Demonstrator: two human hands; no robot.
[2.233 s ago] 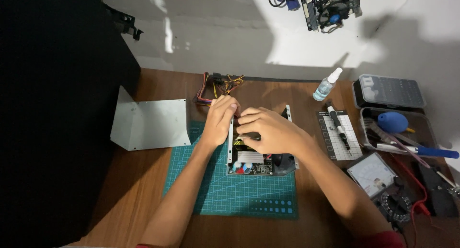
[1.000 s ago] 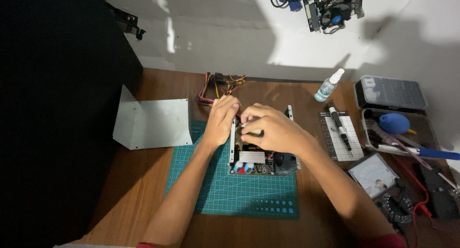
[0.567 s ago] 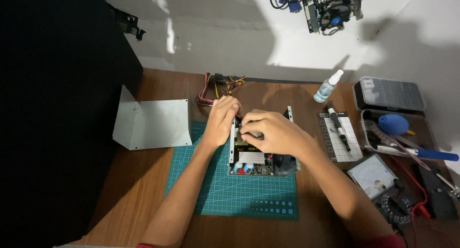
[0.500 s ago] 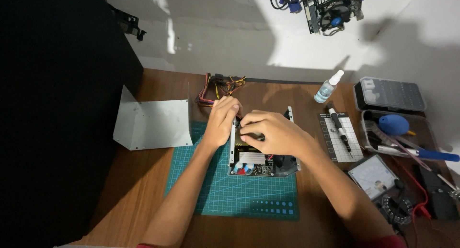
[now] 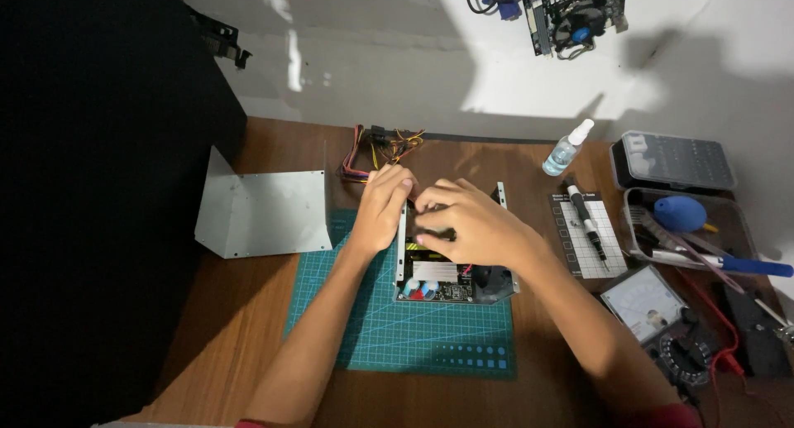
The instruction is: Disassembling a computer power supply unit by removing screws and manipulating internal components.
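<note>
— At the centre of the frame, what sits on the green cutting mat (image 5: 413, 337)?

— An open power supply unit (image 5: 451, 271), metal walls up, circuit board showing. Its long axis runs from the lower edge of the frame toward the top, with the bundle of coloured wires (image 5: 382, 147) leaving its upper end. It stands on the mat's upper part; the mat's lower half lies bare.

— And the hands?

— Both reach up from the lower edge. The left hand (image 5: 380, 209) lies curled over the unit's upper left wall, fingers bent, touching it. The right hand (image 5: 467, 225) arches over the top of the board, fingers half closed; whether they pinch anything I cannot tell.

— Room at the sides?

— Left of the mat a bent metal cover (image 5: 265, 213) stands close by. Right of the unit a screwdriver (image 5: 583, 217) rests on a white gridded pad (image 5: 591, 254), then a meter (image 5: 649, 300) and a tool tray (image 5: 736, 229), crowding that side.
</note>
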